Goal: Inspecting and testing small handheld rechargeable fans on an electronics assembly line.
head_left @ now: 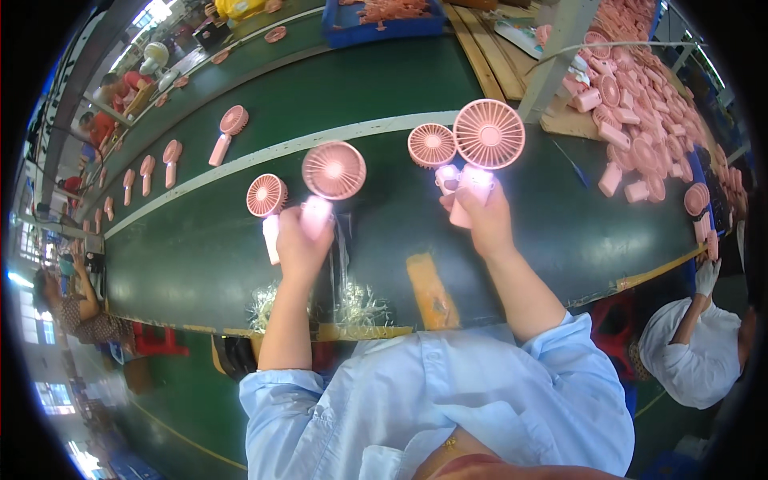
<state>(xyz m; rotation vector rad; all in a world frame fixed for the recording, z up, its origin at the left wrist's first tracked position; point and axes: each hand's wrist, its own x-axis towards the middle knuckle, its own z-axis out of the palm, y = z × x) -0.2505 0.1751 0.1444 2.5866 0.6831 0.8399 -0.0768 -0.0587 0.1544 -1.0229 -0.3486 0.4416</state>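
Observation:
Two pink handheld fans are gripped in my left hand (302,244) above the green work surface: a larger-looking fan (334,170) tilted right and another fan (266,195) beside it. The head of the first looks blurred. My right hand (490,224) is closed round the handles of two more pink fans, one raised fan (489,134) with its round grille facing me and one fan (432,145) left of it. Bright light glows on the handles in both hands. My fingers partly hide the handles.
Several pink fans (170,164) lie in a row along the green belt (320,96) beyond a pale rail. A big heap of pink fans (632,120) lies at the right, past a metal post (556,64). A blue tray (384,36) stands far off. Co-workers sit at both sides.

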